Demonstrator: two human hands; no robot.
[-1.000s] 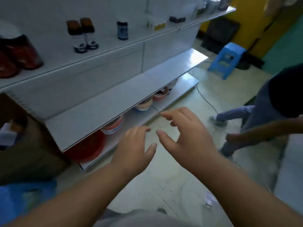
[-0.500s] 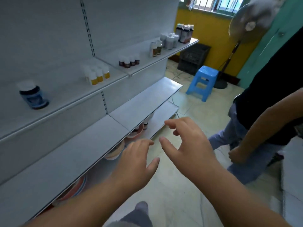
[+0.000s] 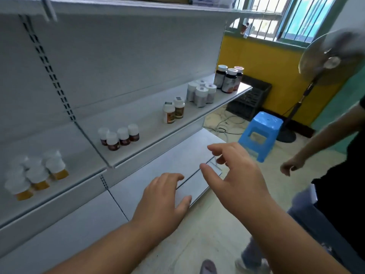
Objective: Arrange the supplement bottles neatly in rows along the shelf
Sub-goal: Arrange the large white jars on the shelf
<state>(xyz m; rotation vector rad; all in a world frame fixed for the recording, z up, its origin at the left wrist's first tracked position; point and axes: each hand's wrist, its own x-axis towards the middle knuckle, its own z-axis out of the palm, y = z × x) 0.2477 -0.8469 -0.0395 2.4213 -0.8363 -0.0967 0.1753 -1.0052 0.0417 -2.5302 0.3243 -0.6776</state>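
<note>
Plainly, hands: the left hand point(image 3: 160, 202) and right hand point(image 3: 235, 180) hover low in the centre of the frame, fingers spread and loosely bent, holding nothing and touching no bottle.
Bottles: all stand on the white metal shelf point(image 3: 150, 153) crossing the middle of the frame. The yellow-based bottles with white caps point(image 3: 37, 175) sit at the left edge, blurred; the small brown bottles with white caps point(image 3: 119, 136) left of centre; the two white orange-labelled bottles point(image 3: 173, 111) centre; the white plastic jars point(image 3: 201, 92) and dark glossy bottles with white lids point(image 3: 228, 78) upper right.
Step, as I judge: reach up to the nearest loose cluster, then line it up along the front lip.
Doing it well: take each by its round body, slide it upright, labels outward.
Surfaces: smooth painted steel; rigid, slippery cylinders, likely to topple if nudged high.
</note>
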